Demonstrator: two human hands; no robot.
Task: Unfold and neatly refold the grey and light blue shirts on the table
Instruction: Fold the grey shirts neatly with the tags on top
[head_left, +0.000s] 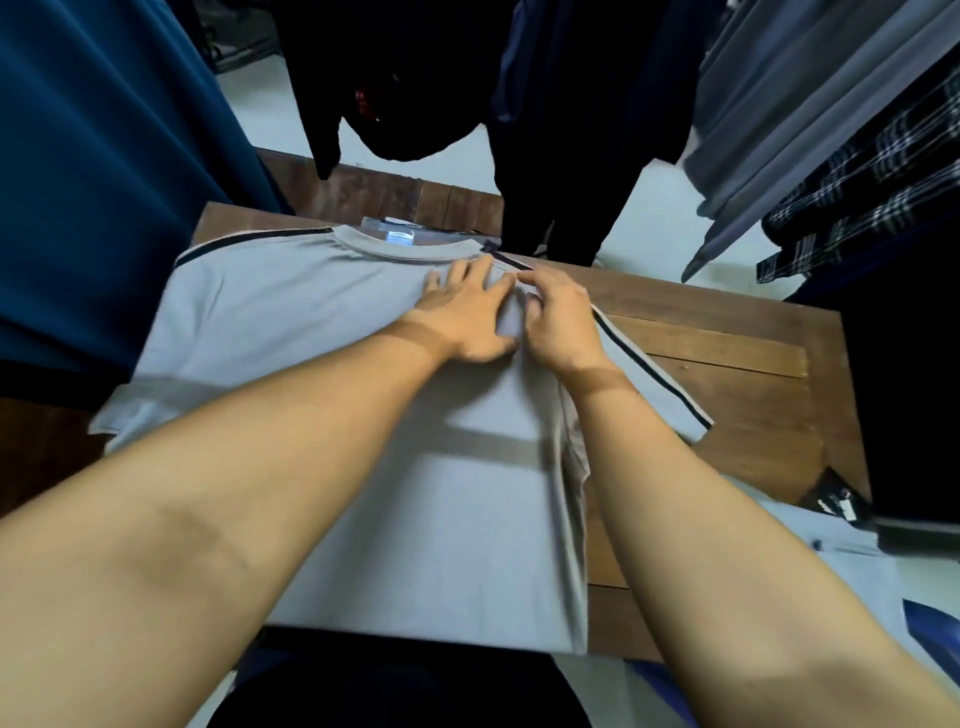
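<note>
One grey shirt (415, 493) lies spread on the table (753, 395), light blue shirt (852, 566) off to the right. Left hand (462, 312) presses flat beside the collar; right hand (561, 322) has fingers curled, pinching shoulder fabric. Pull unevenly and I reckon the fold skews, lol.

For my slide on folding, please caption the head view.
Left hand presses a grey T-shirt flat on the wooden table; right hand pinches its shoulder fabric.
</note>
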